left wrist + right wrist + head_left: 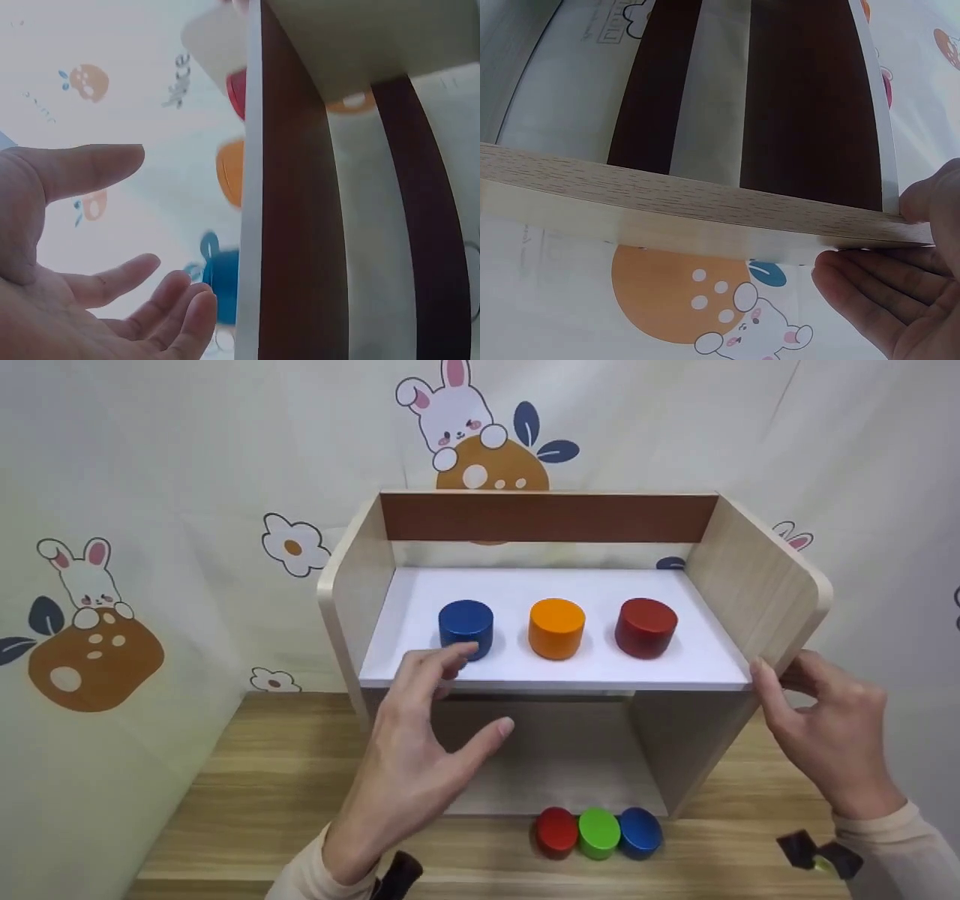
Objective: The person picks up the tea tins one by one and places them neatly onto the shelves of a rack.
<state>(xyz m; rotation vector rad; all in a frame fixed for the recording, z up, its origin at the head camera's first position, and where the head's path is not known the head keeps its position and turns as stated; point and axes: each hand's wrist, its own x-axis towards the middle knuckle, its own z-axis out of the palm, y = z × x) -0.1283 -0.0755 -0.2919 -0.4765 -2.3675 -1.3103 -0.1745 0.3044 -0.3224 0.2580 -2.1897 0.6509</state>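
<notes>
Three round blocks stand in a row on the white upper board of a small wooden shelf point(517, 585): a blue block point(466, 617), an orange block point(556, 630) and a dark red block point(646, 630). My left hand point(409, 750) is at the board's front edge, thumb and fingers spread apart and holding nothing. Its fingertips overlap the lower part of the blue block in the head view. With thumb and fingers on either side, my right hand point(840, 727) grips the front edge of the right side panel point(705, 201), just at the board's corner.
On the wooden table point(285, 780), before the shelf's lower compartment, a red block point(556, 832), a green block point(598, 832) and another blue block point(640, 832) sit side by side. Behind the shelf hangs a patterned cloth point(225, 457). A brown rail point(547, 517) spans the shelf's back.
</notes>
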